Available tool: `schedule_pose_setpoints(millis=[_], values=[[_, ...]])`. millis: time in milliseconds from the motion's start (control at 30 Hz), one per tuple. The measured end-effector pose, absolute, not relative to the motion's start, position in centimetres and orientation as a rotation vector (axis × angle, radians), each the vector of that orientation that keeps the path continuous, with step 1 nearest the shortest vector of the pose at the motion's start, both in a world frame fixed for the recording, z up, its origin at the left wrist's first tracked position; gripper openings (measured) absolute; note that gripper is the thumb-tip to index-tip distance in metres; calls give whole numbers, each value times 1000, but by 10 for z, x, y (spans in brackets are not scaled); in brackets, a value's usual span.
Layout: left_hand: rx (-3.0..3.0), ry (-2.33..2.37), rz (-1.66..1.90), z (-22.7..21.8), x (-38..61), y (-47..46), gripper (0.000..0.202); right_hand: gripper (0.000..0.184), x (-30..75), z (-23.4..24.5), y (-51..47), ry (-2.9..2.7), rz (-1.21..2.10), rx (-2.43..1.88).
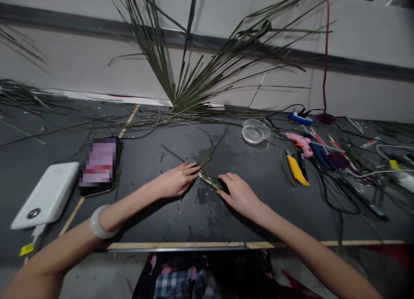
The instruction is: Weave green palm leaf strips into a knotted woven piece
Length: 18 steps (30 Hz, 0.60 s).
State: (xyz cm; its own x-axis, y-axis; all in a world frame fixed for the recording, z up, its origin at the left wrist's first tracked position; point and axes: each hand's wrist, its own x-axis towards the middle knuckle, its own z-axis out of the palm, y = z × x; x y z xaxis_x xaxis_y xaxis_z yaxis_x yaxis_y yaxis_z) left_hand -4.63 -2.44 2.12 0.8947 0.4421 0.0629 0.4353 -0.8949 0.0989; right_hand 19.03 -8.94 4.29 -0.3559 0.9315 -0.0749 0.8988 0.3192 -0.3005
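A small, wet-looking piece of green plant strips (pixel 209 179), apparently plaited, lies slantwise on the dark table between my hands. Loose thin strips (pixel 211 152) run up and away from its upper left end. At that end, my left hand (pixel 177 179) grips the piece with fingers close together; its thumb is hidden below. My right hand (pixel 241 194) has its thumb and curled fingers round the lower right end. Part of the piece is covered by the fingers. Water drops and a damp patch show on the table (pixel 181 221) around it.
A large fan of green strips (pixel 187 92) stands against the wall. Left lie a phone (pixel 99 165) and a white power bank (pixel 48 195). Right are a clear plastic cup (pixel 255 132), a yellow cutter (pixel 296 170), a pink glue gun (pixel 300 143) and tangled cables (pixel 323 187).
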Motion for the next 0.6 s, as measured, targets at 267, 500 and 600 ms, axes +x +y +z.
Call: schedule_pose_setpoints(millis=[267, 500, 600], values=[[2837, 693, 97, 18, -51, -24, 41, 31, 183, 55, -84, -2382, 695, -1845], [2849, 662, 183, 17, -52, -23, 39, 47, 200, 46, -56, -1968, 1367, -1795], [2864, 655, 185, 16, -53, -23, 39, 33, 202, 50, -46, -1795, 1678, -1728]])
